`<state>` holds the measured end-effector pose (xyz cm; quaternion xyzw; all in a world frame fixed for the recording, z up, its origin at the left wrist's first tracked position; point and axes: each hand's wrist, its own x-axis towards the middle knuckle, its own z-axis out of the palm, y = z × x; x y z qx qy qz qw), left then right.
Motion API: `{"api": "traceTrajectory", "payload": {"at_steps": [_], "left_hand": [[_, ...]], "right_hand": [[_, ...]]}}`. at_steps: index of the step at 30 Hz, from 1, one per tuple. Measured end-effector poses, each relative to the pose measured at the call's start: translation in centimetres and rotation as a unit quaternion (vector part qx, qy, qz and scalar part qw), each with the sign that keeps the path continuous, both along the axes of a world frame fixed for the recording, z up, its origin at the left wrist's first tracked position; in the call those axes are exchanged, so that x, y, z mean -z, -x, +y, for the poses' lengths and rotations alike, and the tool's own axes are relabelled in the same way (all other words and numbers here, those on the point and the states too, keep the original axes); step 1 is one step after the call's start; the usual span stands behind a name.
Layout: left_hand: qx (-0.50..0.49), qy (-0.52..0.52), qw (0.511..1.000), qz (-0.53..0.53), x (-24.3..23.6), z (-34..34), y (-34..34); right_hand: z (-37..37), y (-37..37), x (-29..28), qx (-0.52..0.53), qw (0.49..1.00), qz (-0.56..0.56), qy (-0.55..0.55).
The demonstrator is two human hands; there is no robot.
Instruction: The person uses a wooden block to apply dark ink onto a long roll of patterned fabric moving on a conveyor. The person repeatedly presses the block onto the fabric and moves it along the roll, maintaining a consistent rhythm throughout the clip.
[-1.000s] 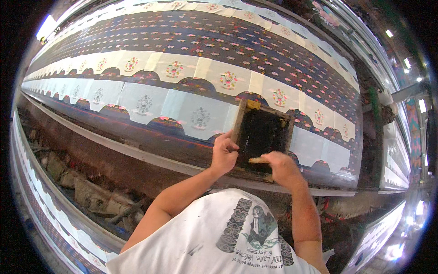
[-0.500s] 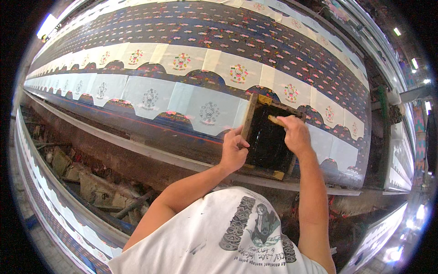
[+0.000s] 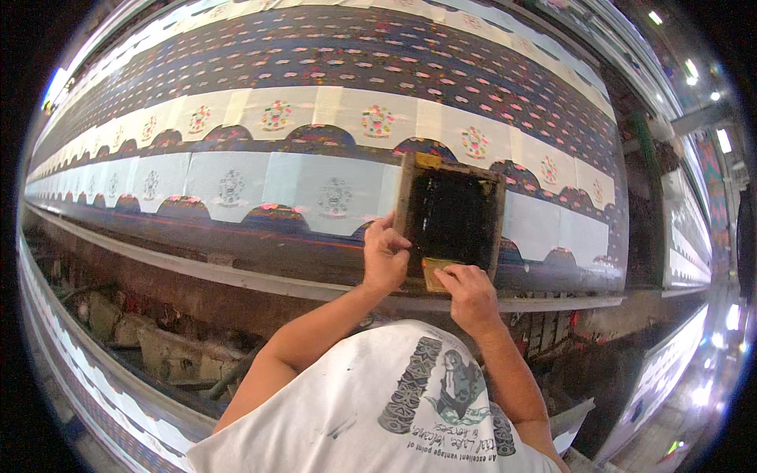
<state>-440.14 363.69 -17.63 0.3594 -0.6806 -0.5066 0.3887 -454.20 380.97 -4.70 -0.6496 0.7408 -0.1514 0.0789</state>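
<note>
A wooden screen-printing frame [image 3: 495, 225] lies on the long printing table, its mesh [image 3: 461, 206] covered with wet-looking black ink. My left hand [image 3: 384, 262] holds the frame's left edge, with fingers curled and the thumb against the wood. At the near end of the frame, my right hand [image 3: 473, 298] grips a wooden squeegee [image 3: 434, 276], its lower part hidden by the fingers. Left of the frame runs a row of pale blue fabric pieces [image 3: 293, 177] with dark round prints; more pale blue pieces [image 3: 556, 225] lie to the right.
Beyond the frame is a row of cream fabric pieces [image 3: 426, 122] with colourful round prints. A rail [image 3: 260, 276] runs along the table's near edge. Rubble [image 3: 169, 351] lies below it on the left. Another table with fabric [image 3: 87, 394] stands at the lower left.
My right hand has drawn the squeegee from the frame's far part toward me, to its near end. My left hand stays at the left edge. The whole view has shifted slightly.
</note>
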Motion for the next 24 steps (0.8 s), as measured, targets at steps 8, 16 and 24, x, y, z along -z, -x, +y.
{"api": "traceTrajectory", "payload": {"at_steps": [8,16,24], "left_hand": [[0.015,-0.008,0.999,0.031,-0.7,-0.1,-0.4],[0.041,0.104,0.993,0.048,-3.5,4.8,4.8],[0.025,0.070,0.995,0.061,-1.8,13.3,15.5]], "right_hand": [[5.0,1.1,1.8,0.156,0.978,-0.084,0.107],[12.5,7.1,4.9,0.312,0.882,-0.309,0.171],[20.8,17.0,6.2,0.295,0.905,-0.240,0.191]]}}
